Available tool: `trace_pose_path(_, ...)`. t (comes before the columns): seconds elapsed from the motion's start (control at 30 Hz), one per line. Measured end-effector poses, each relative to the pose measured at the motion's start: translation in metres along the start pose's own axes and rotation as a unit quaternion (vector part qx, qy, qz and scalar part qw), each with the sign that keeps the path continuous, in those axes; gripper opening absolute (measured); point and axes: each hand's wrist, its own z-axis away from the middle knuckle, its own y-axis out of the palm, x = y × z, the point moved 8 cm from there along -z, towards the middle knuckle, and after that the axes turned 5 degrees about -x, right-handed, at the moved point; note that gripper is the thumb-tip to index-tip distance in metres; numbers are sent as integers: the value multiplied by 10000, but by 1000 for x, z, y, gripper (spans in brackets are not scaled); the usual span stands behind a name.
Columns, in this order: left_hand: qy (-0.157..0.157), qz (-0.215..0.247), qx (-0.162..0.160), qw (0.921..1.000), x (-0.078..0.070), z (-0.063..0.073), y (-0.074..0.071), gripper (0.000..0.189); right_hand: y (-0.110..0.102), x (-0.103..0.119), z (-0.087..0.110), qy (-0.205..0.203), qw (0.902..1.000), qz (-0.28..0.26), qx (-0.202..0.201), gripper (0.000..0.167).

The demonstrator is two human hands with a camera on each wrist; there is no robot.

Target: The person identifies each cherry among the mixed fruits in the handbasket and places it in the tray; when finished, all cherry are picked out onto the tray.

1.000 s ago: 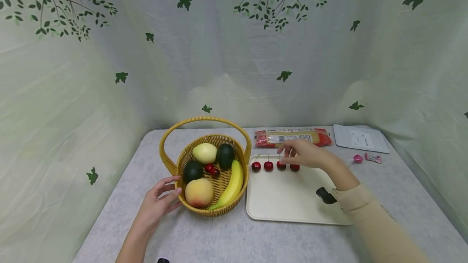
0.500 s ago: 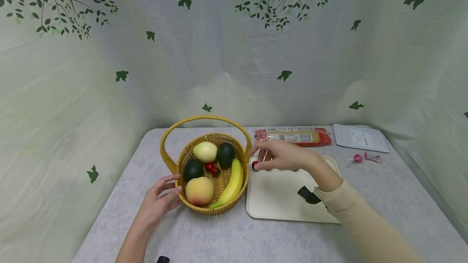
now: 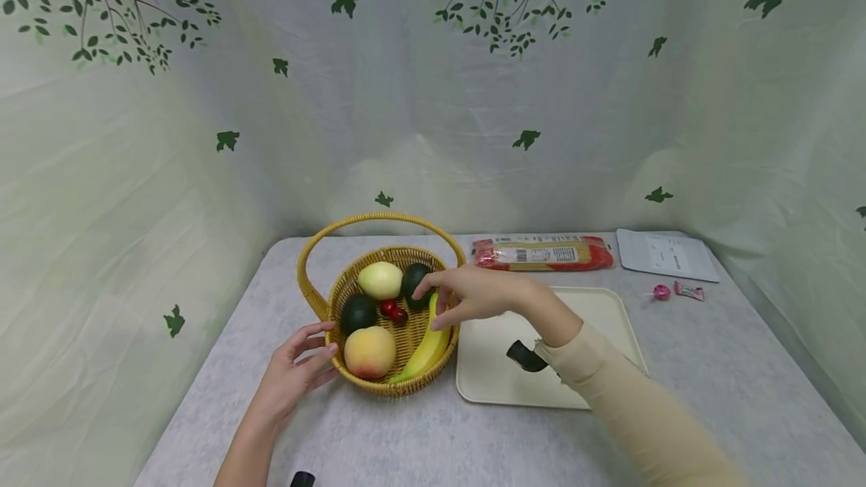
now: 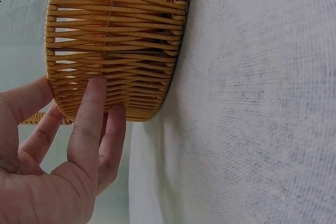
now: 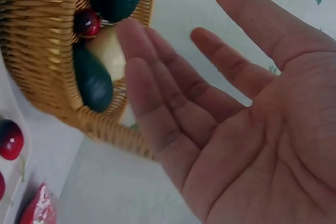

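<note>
A yellow wicker basket [image 3: 389,391] holds a peach [image 3: 369,353], a banana [image 3: 421,358], a pale yellow fruit [image 3: 380,280], two dark green avocado-like fruits [image 3: 358,315] and red cherries [image 3: 393,312]. My left hand [image 3: 291,370] touches the basket's left side with spread fingertips, seen up close on the wicker wall [image 4: 118,40] in the left wrist view. Over the basket's right edge hovers my right hand [image 3: 483,297], partly covering the banana and one avocado. Its fingers [image 5: 168,98] are loosely bent, with nothing visible between them in the right wrist view.
A cream tray [image 3: 494,388] lies right of the basket. Cherries [image 5: 10,140] rest on it, hidden behind my right hand in the head view. Behind it lie a red-and-clear food packet [image 3: 541,254] and a white pouch [image 3: 666,255]. A lollipop [image 3: 661,292] and wrapped candy [image 3: 689,291] sit right.
My right hand has moved left from over the row of cherries on the tray to above the basket's right side. The left hand has stayed at the basket.
</note>
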Motion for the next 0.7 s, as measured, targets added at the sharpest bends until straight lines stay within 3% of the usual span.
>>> trace_pose_path(0.3, -36, -1, 11, 10000, 4, -1, 0, 52, 13, 5, -43, 335, 9974, 61, 634, 53)
trace_pose_path(0.7, -15, -80, 18, 10000, 2, -3, 0, 52, 33, -5, -92, 680, 9923, -438, 939, 57)
